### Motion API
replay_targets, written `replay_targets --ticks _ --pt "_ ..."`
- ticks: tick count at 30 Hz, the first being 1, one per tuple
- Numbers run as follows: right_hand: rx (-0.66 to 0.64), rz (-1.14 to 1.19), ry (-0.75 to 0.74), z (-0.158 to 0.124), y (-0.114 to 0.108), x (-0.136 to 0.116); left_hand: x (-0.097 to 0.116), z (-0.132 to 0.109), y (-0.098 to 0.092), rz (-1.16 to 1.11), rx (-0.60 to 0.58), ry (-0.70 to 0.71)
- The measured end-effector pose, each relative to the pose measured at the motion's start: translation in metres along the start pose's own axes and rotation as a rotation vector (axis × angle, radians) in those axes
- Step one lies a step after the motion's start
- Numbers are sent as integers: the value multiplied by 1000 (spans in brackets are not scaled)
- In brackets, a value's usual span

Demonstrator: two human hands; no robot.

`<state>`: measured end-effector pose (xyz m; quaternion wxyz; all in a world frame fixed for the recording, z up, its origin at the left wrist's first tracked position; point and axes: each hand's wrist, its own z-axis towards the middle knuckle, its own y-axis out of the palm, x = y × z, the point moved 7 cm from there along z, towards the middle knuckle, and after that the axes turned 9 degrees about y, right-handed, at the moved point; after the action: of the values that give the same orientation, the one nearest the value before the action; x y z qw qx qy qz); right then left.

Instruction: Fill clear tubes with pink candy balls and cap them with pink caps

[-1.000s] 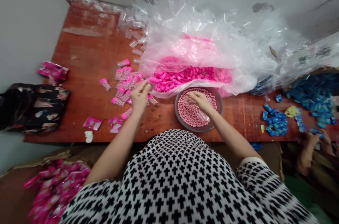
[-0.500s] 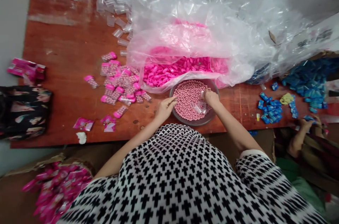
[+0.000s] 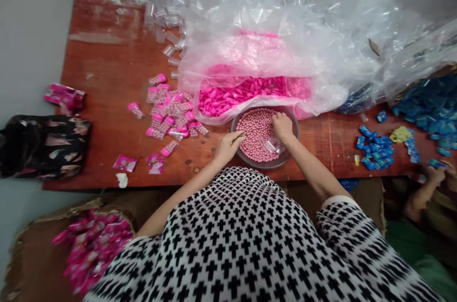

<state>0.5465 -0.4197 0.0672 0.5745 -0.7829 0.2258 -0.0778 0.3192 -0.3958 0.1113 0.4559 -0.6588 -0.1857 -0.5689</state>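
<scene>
A dark round bowl (image 3: 296, 127) full of small pink balls (image 3: 254, 133) sits at the table edge in front of me. My right hand (image 3: 283, 127) is inside it at the right, fingers curled down among the balls; whatever they hold is hidden. Clear plastic tubes (image 3: 273, 145) lie on the balls just below that hand. At the bowl's left rim is my left hand (image 3: 229, 146), its fingers pinched together; I cannot make out anything in them. Beyond the bowl, a clear bag holds many bright pink caps (image 3: 232, 98). Filled tubes with pink caps (image 3: 174, 112) are heaped to the left.
Empty clear tubes (image 3: 170, 16) lie at the back left. Pink packets (image 3: 124, 163) and a floral black bag (image 3: 67, 145) are on the left. Blue packs (image 3: 376, 150) lie at right, near another person's hands (image 3: 435, 173). A box of pink packets (image 3: 94, 249) stands below.
The view has shifted, so the table's things appear farther right. My right hand has moved slightly up in the bowl, its fingers deeper among the balls. My left hand stays by the rim.
</scene>
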Motion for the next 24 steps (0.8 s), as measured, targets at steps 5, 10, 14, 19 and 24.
replay_targets --ticks 5,10,14,19,24 --pt "-147 100 -185 8 31 -53 -9 -7 -18 -8 70 -46" --pt "-239 259 -299 -3 48 -82 -16 -9 -24 -20 110 -49" --pt "-289 826 -190 -13 31 -69 -20 -3 -13 -7 73 -35" --pt "-359 1305 -64 -34 4 -57 -11 15 11 -74 -4 -7" --pt "-353 1344 -108 -48 -31 -55 -9 19 34 -480 -61 -137"
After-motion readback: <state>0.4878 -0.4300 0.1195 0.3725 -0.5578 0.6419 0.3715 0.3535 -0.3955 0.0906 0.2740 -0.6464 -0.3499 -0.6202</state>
